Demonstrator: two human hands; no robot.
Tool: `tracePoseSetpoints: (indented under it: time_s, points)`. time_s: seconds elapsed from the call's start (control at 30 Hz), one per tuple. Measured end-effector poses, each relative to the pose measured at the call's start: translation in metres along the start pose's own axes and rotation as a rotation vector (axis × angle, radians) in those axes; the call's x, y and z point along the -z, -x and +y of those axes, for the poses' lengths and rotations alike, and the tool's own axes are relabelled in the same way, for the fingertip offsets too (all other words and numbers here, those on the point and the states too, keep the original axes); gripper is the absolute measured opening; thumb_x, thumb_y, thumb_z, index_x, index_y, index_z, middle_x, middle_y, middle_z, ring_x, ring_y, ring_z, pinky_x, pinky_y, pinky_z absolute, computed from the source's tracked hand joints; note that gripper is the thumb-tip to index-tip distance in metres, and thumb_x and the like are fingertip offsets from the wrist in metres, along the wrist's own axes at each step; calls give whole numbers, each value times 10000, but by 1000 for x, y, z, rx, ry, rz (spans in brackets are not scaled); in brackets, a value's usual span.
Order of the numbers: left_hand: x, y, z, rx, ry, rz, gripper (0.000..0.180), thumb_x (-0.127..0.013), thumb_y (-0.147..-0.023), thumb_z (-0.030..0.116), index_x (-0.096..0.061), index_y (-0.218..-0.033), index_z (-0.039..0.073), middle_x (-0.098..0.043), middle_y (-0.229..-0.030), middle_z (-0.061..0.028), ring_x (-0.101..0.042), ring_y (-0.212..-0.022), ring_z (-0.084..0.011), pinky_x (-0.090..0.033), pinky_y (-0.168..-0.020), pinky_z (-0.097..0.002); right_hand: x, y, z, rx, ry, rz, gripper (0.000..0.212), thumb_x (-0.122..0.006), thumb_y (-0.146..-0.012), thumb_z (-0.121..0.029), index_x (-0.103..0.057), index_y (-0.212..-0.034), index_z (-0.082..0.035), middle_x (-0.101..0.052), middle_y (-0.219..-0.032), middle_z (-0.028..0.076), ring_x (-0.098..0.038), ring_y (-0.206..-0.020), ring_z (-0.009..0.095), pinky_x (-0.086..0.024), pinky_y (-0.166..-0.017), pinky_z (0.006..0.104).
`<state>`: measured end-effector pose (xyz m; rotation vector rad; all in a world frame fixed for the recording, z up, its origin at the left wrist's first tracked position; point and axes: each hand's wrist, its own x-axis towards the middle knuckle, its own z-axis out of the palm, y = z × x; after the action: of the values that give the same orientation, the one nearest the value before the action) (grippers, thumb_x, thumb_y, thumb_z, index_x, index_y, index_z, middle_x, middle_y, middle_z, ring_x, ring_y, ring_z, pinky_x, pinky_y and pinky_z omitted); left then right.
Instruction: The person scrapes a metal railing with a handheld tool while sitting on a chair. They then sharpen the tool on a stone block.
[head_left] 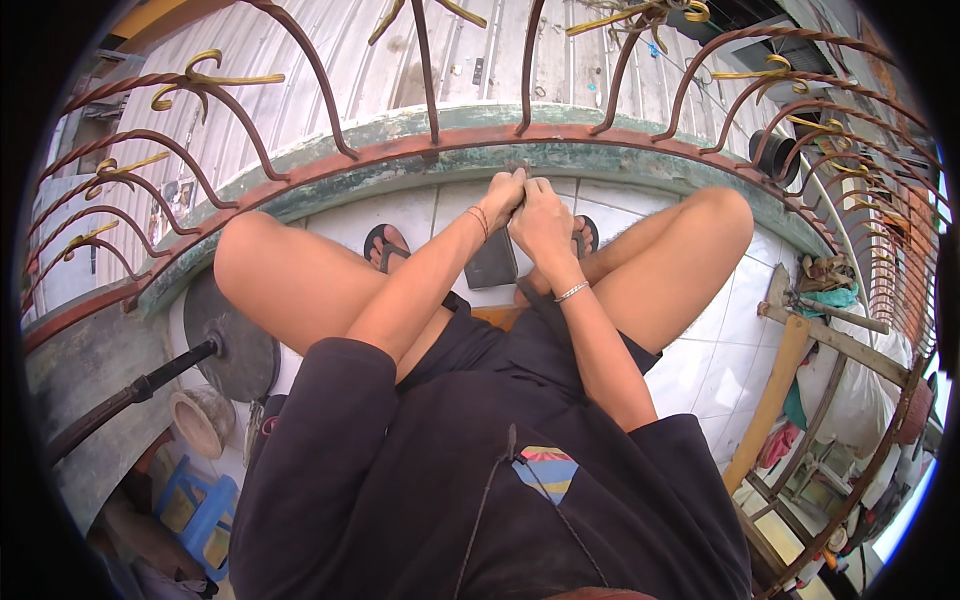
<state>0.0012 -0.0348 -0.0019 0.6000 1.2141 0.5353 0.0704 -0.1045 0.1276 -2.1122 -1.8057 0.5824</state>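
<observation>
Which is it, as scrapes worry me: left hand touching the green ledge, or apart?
Cannot tell: in the head view, the left hand overlaps the green ledge, hiding any height gap.

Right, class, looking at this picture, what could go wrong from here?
Anything slipping from the left hand or right hand might go through the railing.

The sandals leave the toes bare, so a falling object could hurt them.

A shifting foot might knock the dark block.
</observation>
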Motion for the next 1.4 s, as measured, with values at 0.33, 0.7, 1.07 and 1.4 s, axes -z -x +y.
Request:
tracePoseSetpoints:
  time_s: [0.33,0.7,1.07,1.4]
  points:
    - [-12,11,13,26,-159,59,455,-520,-975,265,-637,-981,-175,-687,-1005,-249,-687,-898,-276,-526,-770,-432,3,0,0,-77,-23,2,289,-592,-832,-88,-626,-1103,9,-636,-1128,187,-660,-981,441,-530,-836,527]
    - [-4,21,28,105,-52,-75,452,-522,-1046,279,-596,-1068,-166,-670,-1030,-192,-672,-863,-238,-546,-704,-416,-4,1,-11,-102,-1,49,206,-603,-810,-95,-635,-982,14,-643,-1059,214,-659,-935,464,-532,-816,535]
    - [-11,-10,4,32,57,18,462,-535,-966,303,-644,-1036,-141,-695,-1031,-220,-703,-870,-288,-547,-694,-429,4,-8,10,5,80,-74,377,-595,-819,-85,-596,-1190,-17,-608,-1174,182,-658,-966,452,-534,-829,535]
    - [-10,22,22,19,66,121,360,-506,-957,206,-636,-1034,-121,-668,-991,-179,-694,-791,-260,-556,-613,-417,14,-12,16,189,70,-171,311,-562,-863,-123,-567,-1152,-8,-598,-1197,208,-630,-977,479,-510,-857,550]
